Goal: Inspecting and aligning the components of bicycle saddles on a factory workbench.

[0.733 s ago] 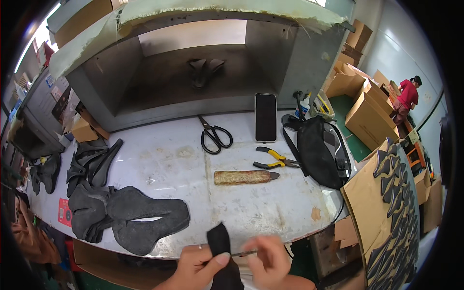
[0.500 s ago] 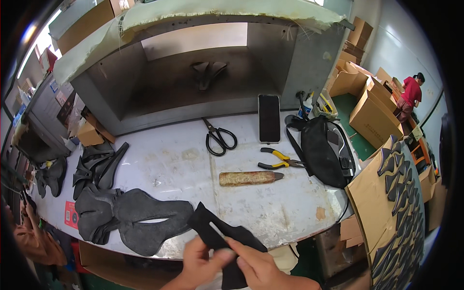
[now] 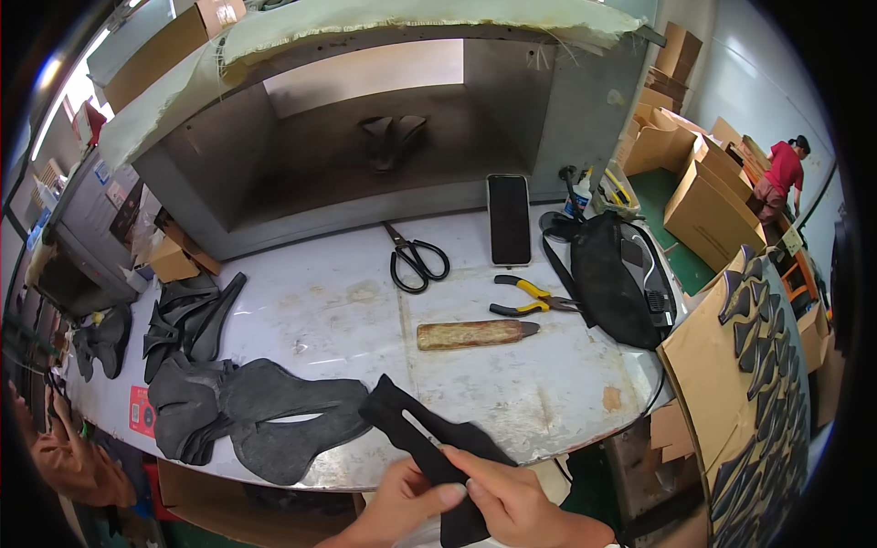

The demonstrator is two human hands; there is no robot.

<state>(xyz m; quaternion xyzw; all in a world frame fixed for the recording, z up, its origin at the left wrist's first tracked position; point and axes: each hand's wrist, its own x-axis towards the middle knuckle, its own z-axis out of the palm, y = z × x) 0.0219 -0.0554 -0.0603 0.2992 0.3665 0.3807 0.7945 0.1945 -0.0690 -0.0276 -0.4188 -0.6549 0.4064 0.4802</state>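
Observation:
At the table's near edge I hold a black, flat shoe-upper piece [image 3: 418,446] with a narrow slit through it. My left hand [image 3: 402,508] grips its near left edge, thumb on top. My right hand [image 3: 513,500] pinches it near the slit's lower end, fingers bent over the surface. The piece's far tip lies by the corner of a dark grey upper piece [image 3: 306,395], which has a long slit and lies flat on the white table [image 3: 320,320]. Left of that rests a stack of similar grey pieces [image 3: 187,402].
Beyond my hands lie a wooden-handled tool [image 3: 468,335], yellow-black pliers [image 3: 530,299], black scissors [image 3: 416,260] and a phone [image 3: 509,221]. A black bag [image 3: 607,283] sits right; folded dark uppers [image 3: 196,315] left. A grey metal hood [image 3: 585,119] stands behind. One person [image 3: 784,173] is far right.
Both hands and the black piece have shifted slightly to the right and toward me. My grip looks much the same; the person at far right has moved slightly.

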